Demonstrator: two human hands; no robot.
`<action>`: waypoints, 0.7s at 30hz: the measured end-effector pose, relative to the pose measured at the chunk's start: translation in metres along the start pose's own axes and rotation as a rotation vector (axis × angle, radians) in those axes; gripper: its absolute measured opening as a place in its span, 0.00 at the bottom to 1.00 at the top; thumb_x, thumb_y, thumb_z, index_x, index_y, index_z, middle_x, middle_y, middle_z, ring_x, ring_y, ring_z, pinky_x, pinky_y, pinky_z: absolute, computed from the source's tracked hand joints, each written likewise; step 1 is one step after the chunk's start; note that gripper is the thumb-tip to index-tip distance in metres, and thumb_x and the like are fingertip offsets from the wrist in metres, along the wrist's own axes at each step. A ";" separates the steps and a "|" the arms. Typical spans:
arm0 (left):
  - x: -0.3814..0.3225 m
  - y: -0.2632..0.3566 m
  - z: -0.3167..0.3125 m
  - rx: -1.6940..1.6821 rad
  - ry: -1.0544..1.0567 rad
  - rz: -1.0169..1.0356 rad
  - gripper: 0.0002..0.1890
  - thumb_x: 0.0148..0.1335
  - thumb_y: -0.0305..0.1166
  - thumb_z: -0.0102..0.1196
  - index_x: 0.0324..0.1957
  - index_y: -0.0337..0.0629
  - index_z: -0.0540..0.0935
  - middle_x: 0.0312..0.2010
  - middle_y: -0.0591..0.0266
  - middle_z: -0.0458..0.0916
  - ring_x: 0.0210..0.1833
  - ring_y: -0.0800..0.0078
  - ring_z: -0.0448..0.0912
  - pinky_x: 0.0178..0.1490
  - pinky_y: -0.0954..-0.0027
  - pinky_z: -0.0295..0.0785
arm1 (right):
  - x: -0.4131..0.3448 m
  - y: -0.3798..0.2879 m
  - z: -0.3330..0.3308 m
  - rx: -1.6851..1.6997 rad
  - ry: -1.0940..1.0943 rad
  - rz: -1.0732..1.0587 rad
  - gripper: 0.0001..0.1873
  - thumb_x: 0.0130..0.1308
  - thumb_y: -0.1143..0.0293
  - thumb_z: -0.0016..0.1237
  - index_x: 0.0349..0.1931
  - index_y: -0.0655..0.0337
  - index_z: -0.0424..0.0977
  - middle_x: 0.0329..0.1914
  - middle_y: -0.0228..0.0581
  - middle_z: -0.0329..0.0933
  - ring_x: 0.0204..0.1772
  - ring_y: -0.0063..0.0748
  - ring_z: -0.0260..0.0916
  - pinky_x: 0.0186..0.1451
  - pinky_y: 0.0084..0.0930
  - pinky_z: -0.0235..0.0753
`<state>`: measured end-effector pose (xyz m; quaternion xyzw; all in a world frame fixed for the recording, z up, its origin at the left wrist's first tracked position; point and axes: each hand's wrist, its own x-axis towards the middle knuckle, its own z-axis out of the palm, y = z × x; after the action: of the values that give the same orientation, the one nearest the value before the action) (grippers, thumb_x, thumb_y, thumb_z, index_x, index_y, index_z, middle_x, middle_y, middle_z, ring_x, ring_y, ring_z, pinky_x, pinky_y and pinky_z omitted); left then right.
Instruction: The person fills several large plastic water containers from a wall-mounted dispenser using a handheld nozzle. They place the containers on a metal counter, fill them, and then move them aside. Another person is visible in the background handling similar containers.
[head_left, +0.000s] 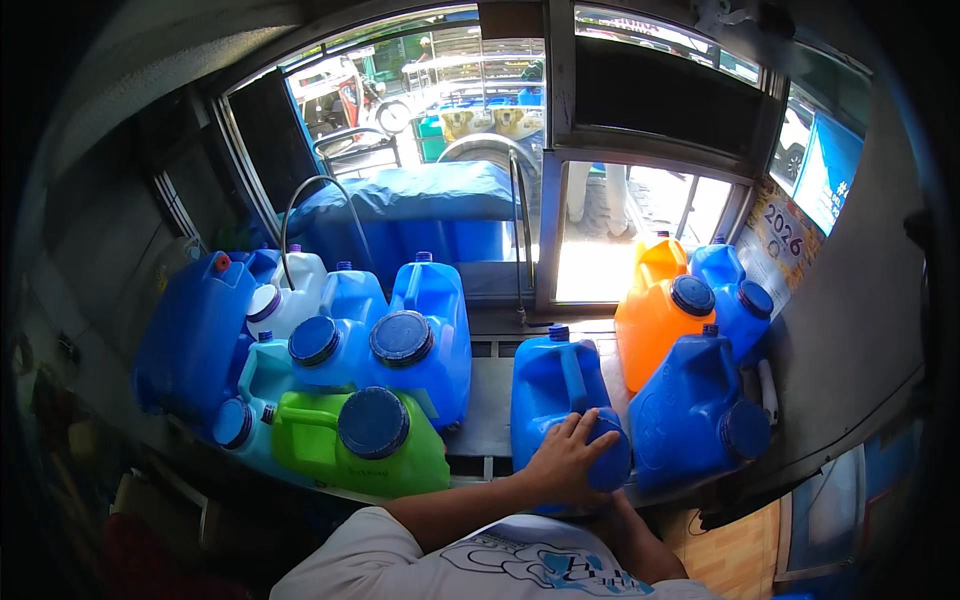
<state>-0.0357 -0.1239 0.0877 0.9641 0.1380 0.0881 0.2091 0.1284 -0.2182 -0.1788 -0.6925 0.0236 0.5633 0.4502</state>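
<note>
A blue plastic water jug (536, 397) stands on the metal counter in front of me, its small spout cap at the back and its handle facing up. My left hand (574, 454) lies over the wide dark blue screw cap (609, 457), fingers spread around its upper and left rim. Of my right hand (616, 504) only a small part by the wrist shows, low against the front of that jug; its fingers are hidden. Just right of the jug stands a darker blue jug (679, 409) with its own wide cap.
An orange jug (649, 330) and another blue jug (720, 277) stand behind at right. Several jugs crowd the left, among them a green one (315, 457) at the front edge. Metal counter (487, 405) shows between the groups. Curved metal tubes (304, 184) rise behind; a person's legs (596, 195) show outside.
</note>
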 end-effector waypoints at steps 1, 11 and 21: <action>0.000 0.003 -0.001 0.001 -0.013 -0.005 0.53 0.40 0.62 0.71 0.70 0.55 0.67 0.72 0.36 0.55 0.73 0.31 0.57 0.70 0.36 0.58 | -0.002 0.007 -0.012 -0.027 0.027 -0.005 0.24 0.71 0.46 0.42 0.59 0.49 0.72 0.46 0.30 0.77 0.45 0.28 0.73 0.45 0.40 0.74; 0.003 0.004 -0.010 0.088 -0.151 -0.066 0.54 0.43 0.68 0.68 0.71 0.59 0.64 0.74 0.43 0.54 0.75 0.36 0.54 0.73 0.37 0.55 | -0.214 -0.116 -0.091 -0.080 -0.108 -1.005 0.24 0.71 0.56 0.52 0.62 0.57 0.70 0.56 0.37 0.77 0.57 0.30 0.76 0.52 0.30 0.75; 0.008 0.012 -0.050 0.246 -0.142 0.030 0.52 0.47 0.74 0.61 0.69 0.52 0.69 0.73 0.41 0.58 0.77 0.41 0.53 0.78 0.41 0.44 | -0.531 -0.343 -0.177 -1.392 0.701 -1.644 0.30 0.62 0.61 0.60 0.65 0.53 0.70 0.59 0.40 0.78 0.60 0.36 0.74 0.62 0.37 0.71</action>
<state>-0.0364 -0.1126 0.1382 0.9882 0.1181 0.0052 0.0974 0.2541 -0.3816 0.4441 -0.7176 -0.6324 -0.2376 0.1692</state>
